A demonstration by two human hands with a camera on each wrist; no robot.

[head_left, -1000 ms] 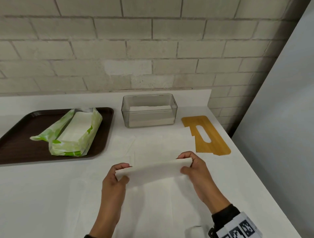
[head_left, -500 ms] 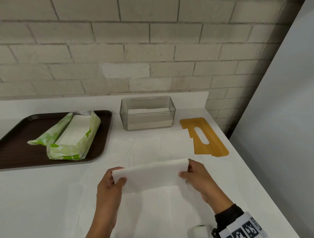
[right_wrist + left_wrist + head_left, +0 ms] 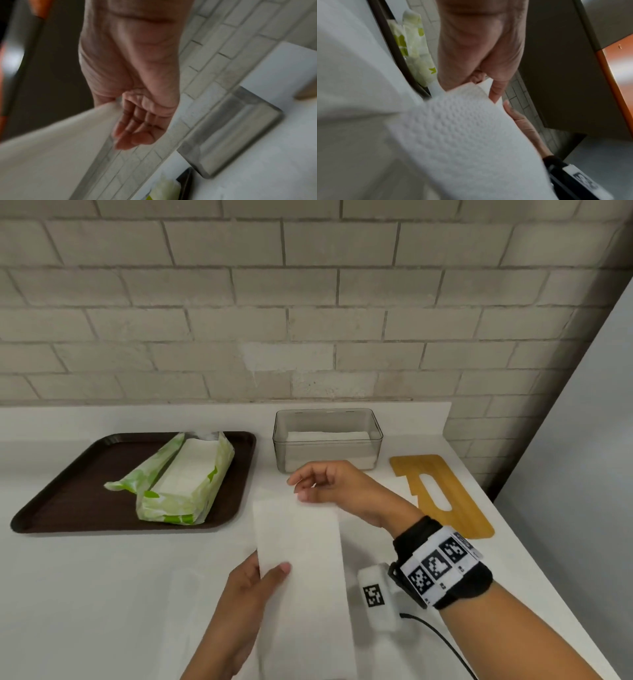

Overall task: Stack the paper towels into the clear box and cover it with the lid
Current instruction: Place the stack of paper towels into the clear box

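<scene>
In the head view, a folded paper towel (image 3: 301, 546) is held above the table (image 3: 85, 594) at both ends: its near corner is pinched in the grip of the left hand (image 3: 253, 587), thumb on top, and its far edge is held at the fingertips of the right hand (image 3: 329, 484), whose fingers are curled. Beyond the right grip stands the clear box (image 3: 327, 440), with a low stack of towels seen through its wall. The wooden lid (image 3: 442, 494) lies flat to the right of that grip, apart from the box. To the left of both grips, a green and white pack (image 3: 185, 484) rests on a dark tray (image 3: 68, 491). In the left wrist view, the embossed towel (image 3: 462, 128) is seen closed in the left hand (image 3: 479, 47), and the pack (image 3: 414, 47) and tray edge (image 3: 388, 40) are seen beyond. In the right wrist view, which is blurred, the towel (image 3: 60, 148) is caught under the curled fingers (image 3: 137, 128) of the right hand (image 3: 130, 67), with the box (image 3: 231, 129) to one side of it.
</scene>
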